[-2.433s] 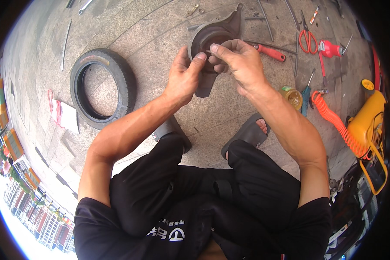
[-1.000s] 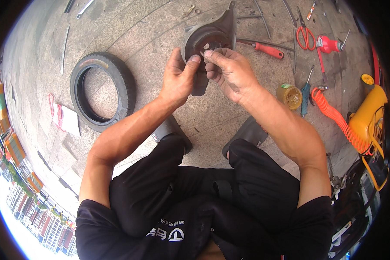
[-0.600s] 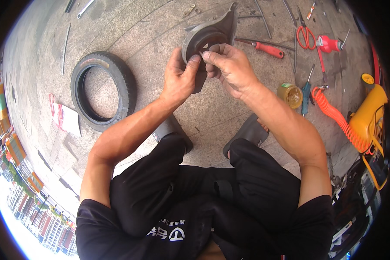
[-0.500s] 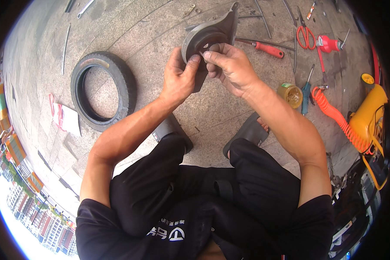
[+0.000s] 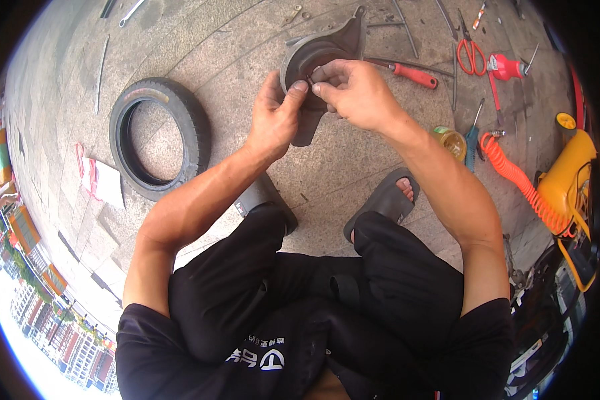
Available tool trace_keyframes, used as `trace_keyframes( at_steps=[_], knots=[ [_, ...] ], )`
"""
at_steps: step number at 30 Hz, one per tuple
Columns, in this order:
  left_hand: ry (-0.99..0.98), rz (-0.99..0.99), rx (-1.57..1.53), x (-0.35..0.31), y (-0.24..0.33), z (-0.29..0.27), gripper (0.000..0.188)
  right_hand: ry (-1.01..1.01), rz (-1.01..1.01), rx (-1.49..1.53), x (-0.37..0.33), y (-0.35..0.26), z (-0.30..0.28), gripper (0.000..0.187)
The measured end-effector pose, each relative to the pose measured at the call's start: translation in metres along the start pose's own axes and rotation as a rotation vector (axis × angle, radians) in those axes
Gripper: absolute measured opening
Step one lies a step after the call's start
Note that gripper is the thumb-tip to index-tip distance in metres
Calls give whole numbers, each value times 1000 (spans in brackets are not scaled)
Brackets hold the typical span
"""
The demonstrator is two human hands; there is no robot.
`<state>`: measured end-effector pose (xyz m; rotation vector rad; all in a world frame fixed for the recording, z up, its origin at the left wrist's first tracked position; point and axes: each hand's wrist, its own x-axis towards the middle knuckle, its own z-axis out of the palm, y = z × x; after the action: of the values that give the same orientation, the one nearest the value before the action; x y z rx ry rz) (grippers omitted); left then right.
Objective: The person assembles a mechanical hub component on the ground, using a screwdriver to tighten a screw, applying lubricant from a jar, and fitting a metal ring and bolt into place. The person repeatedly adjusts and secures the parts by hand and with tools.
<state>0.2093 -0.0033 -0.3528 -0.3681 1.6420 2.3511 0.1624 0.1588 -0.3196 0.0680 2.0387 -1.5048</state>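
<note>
A dark grey, curved moulded cover [image 5: 340, 41] with a pointed upper end is held up in front of me. My left hand [image 5: 278, 112] is closed on its left edge, thumb on the inner face. At the hollow in the cover's middle, my right hand [image 5: 357, 93] has its thumb and fingers pinched together near the left thumb. What lies between those right fingers is too small or hidden to make out. The lower end of the cover hangs below both hands.
A black tyre [image 5: 197, 133] lies at the left near a white bag [image 5: 103, 183]. At the right are a red-handled screwdriver [image 5: 415, 75], scissors [image 5: 471, 59], a red bottle [image 5: 507, 67], a jar [image 5: 453, 143], an orange coiled hose [image 5: 521, 183] and a yellow tank [image 5: 567, 173].
My right hand has turned, its fingers now reaching over the hollow. The cover has tilted slightly, with its lower end showing more. My left hand keeps its grip.
</note>
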Motion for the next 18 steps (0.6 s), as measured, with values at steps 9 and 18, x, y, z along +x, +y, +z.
trace_keyframes(
  at_steps=[9,18],
  knots=[
    [5,-102,12,1,10,2,35,30,-92,-311,6,-7,-8,24],
    [3,-145,-32,-2,16,7,38,50,-139,-363,2,-7,-9,21]
  ],
)
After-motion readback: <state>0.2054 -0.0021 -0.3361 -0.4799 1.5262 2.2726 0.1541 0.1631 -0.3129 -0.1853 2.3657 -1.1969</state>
